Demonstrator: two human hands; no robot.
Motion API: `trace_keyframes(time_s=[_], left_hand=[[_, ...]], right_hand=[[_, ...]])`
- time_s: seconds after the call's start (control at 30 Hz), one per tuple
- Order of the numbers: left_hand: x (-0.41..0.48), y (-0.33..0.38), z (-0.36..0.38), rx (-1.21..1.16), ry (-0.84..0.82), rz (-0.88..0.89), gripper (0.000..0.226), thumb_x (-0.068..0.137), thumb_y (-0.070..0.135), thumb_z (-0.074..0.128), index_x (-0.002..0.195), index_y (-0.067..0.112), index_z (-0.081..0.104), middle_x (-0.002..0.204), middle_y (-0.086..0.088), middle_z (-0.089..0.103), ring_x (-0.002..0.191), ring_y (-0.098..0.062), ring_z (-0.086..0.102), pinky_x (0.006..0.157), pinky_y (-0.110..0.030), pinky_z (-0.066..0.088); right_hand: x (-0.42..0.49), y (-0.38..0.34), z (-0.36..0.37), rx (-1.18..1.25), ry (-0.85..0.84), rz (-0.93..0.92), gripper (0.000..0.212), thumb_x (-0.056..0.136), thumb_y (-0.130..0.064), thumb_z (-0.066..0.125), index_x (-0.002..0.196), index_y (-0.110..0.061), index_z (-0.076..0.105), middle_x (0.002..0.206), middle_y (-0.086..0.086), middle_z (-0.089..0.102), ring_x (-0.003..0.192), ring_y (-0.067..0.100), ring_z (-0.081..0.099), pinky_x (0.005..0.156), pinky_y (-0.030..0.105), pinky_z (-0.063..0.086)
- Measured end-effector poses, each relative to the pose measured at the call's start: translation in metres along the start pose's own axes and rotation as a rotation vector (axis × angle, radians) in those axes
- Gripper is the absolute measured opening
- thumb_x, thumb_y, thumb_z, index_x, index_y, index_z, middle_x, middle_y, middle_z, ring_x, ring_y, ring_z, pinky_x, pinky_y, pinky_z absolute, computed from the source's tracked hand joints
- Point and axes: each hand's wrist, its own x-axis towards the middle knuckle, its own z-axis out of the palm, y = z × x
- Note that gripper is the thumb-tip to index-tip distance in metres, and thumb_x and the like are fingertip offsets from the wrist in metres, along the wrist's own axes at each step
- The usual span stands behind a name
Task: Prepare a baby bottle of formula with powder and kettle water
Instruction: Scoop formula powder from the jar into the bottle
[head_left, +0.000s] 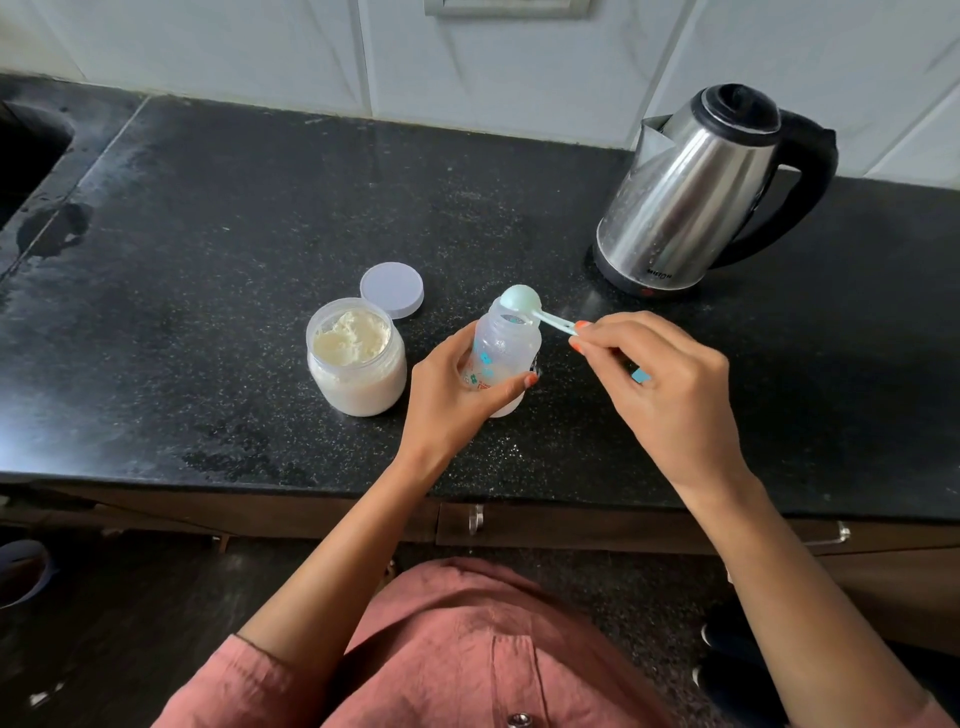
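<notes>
The left grip (447, 389) wraps fingers and thumb round the small clear plastic baby bottle with teal print (506, 348), likely to steady it so its narrow mouth meets the scoop. The right grip (670, 384) pinches the handle of the pale green plastic measuring scoop (519, 300), whose bowl sits over the bottle's mouth, apparently tipping powder in. Just left of the left grip stands the open clear jar of cream-coloured formula powder (356, 358), with its round lilac lid (392, 289) lying beyond it on the black speckled stone worktop (260, 208). The steel kettle with a black handle (691, 197) stands beyond the right grip, well apart, and nothing blocks the reach to it.
</notes>
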Motion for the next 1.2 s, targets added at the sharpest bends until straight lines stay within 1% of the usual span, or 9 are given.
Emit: trace_keyframes(time_s=[0.17, 0.4, 0.6, 0.7, 0.77, 0.87, 0.93, 1.0, 1.2], left_hand=[[0.001, 0.000, 0.000, -0.007, -0.009, 0.005, 0.055, 0.068, 0.023, 0.081, 0.111, 0.039, 0.051, 0.099, 0.029, 0.059, 0.094, 0.015, 0.056, 0.083, -0.008, 0.044], [0.004, 0.001, 0.000, -0.004, -0.020, 0.006, 0.056, 0.068, 0.024, 0.080, 0.113, 0.040, 0.050, 0.101, 0.030, 0.058, 0.097, 0.014, 0.056, 0.083, -0.007, 0.043], [0.006, -0.003, 0.001, -0.018, -0.025, -0.004, 0.058, 0.068, 0.026, 0.081, 0.121, 0.025, 0.056, 0.110, 0.013, 0.065, 0.103, 0.002, 0.059, 0.091, -0.022, 0.049], [0.007, -0.004, 0.002, -0.037, -0.025, -0.009, 0.057, 0.068, 0.023, 0.081, 0.119, 0.028, 0.055, 0.109, 0.014, 0.065, 0.103, 0.001, 0.060, 0.092, -0.025, 0.049], [0.008, -0.005, 0.002, -0.038, -0.027, -0.010, 0.057, 0.068, 0.023, 0.081, 0.117, 0.032, 0.054, 0.108, 0.017, 0.064, 0.103, 0.002, 0.059, 0.091, -0.023, 0.048], [0.009, -0.005, 0.002, -0.032, -0.032, -0.012, 0.057, 0.067, 0.024, 0.081, 0.116, 0.033, 0.053, 0.107, 0.022, 0.062, 0.103, 0.003, 0.059, 0.090, -0.019, 0.047], [0.010, -0.007, 0.004, -0.031, -0.037, -0.015, 0.059, 0.067, 0.023, 0.081, 0.118, 0.031, 0.053, 0.107, 0.021, 0.061, 0.104, 0.004, 0.058, 0.091, -0.018, 0.046], [0.011, -0.009, 0.006, -0.037, -0.042, -0.023, 0.060, 0.067, 0.022, 0.081, 0.119, 0.030, 0.052, 0.108, 0.021, 0.060, 0.104, 0.005, 0.057, 0.092, -0.018, 0.046], [0.014, -0.020, 0.010, -0.029, -0.064, -0.044, 0.059, 0.067, 0.022, 0.081, 0.115, 0.032, 0.049, 0.111, 0.017, 0.059, 0.108, -0.001, 0.056, 0.092, -0.020, 0.045]], right_hand=[[0.000, 0.001, 0.000, 0.050, 0.029, 0.053, 0.007, 0.082, -0.005, 0.065, 0.084, 0.001, 0.069, 0.080, 0.012, 0.070, 0.080, 0.011, 0.059, 0.076, 0.015, 0.049], [-0.002, 0.002, 0.004, 0.037, -0.020, 0.037, 0.005, 0.082, -0.003, 0.066, 0.084, 0.001, 0.068, 0.082, 0.011, 0.070, 0.081, 0.012, 0.059, 0.077, 0.019, 0.050], [-0.002, 0.004, 0.007, 0.008, -0.010, 0.038, 0.005, 0.081, -0.002, 0.066, 0.084, 0.001, 0.068, 0.081, 0.011, 0.069, 0.078, 0.012, 0.060, 0.077, 0.019, 0.050], [-0.002, 0.004, 0.008, 0.021, -0.022, 0.050, 0.004, 0.081, -0.002, 0.066, 0.084, 0.001, 0.068, 0.080, 0.011, 0.069, 0.075, 0.017, 0.063, 0.074, 0.023, 0.051], [-0.001, 0.004, 0.008, 0.057, -0.026, 0.089, 0.005, 0.082, -0.004, 0.066, 0.084, 0.000, 0.068, 0.081, 0.008, 0.069, 0.074, 0.013, 0.062, 0.071, 0.021, 0.051], [0.005, 0.001, 0.006, 0.284, -0.006, 0.391, 0.006, 0.082, -0.008, 0.065, 0.086, -0.009, 0.069, 0.078, -0.004, 0.068, 0.068, 0.009, 0.065, 0.062, 0.018, 0.053], [0.009, 0.001, 0.007, 0.492, -0.016, 0.668, 0.011, 0.084, -0.007, 0.063, 0.083, -0.017, 0.068, 0.071, -0.006, 0.068, 0.061, 0.006, 0.065, 0.060, 0.017, 0.052], [0.012, 0.004, 0.007, 0.622, -0.020, 0.857, 0.012, 0.085, -0.006, 0.061, 0.082, -0.016, 0.067, 0.063, -0.004, 0.068, 0.059, 0.005, 0.064, 0.058, 0.016, 0.051], [0.011, 0.012, 0.008, 0.904, -0.023, 1.178, 0.008, 0.086, -0.009, 0.059, 0.083, -0.010, 0.067, 0.063, -0.001, 0.070, 0.058, 0.002, 0.061, 0.057, 0.012, 0.049]])
